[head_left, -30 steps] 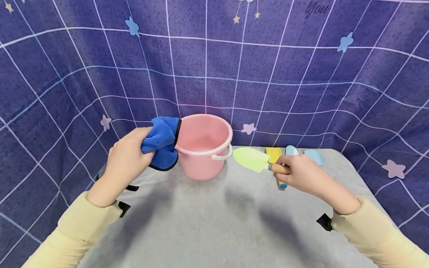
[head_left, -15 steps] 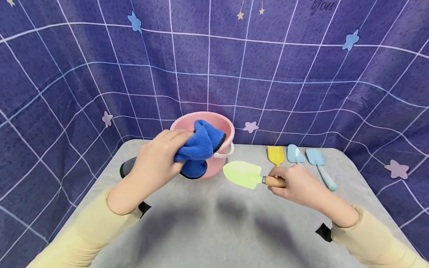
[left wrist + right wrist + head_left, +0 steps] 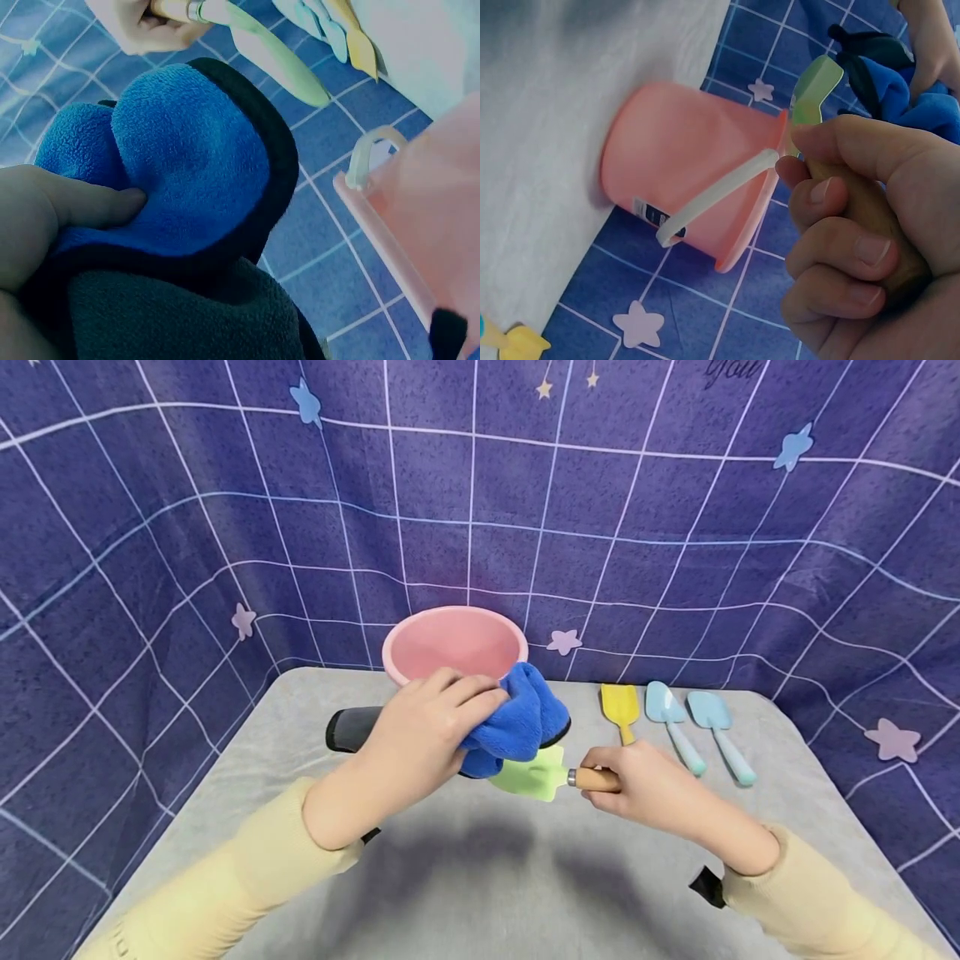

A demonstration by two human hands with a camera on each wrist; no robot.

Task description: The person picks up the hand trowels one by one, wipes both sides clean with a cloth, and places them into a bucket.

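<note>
My left hand [image 3: 427, 735] grips a blue cloth with black edging [image 3: 525, 718], bunched between thumb and fingers. My right hand [image 3: 652, 785] holds a light green hand trowel [image 3: 528, 777] by its wooden handle [image 3: 596, 779], the blade pointing left. In the head view the cloth overlaps part of the blade. The left wrist view shows the trowel blade [image 3: 274, 64] a little beyond the cloth [image 3: 187, 157]. Behind my left hand stands a pink bucket [image 3: 457, 647], its front partly hidden. In the right wrist view, fingers [image 3: 855, 255] curl round the handle.
Right of the bucket lie a yellow toy shovel [image 3: 619, 706] and two light blue ones [image 3: 666, 706] on the grey covered table [image 3: 480, 893]. A dark cylindrical object [image 3: 352, 728] lies left of the bucket. A purple gridded curtain [image 3: 495, 485] hangs behind.
My left hand has carried the cloth rightward from the bucket's left side to over the trowel blade. The trowel has come down and slightly left, nearer to me.
</note>
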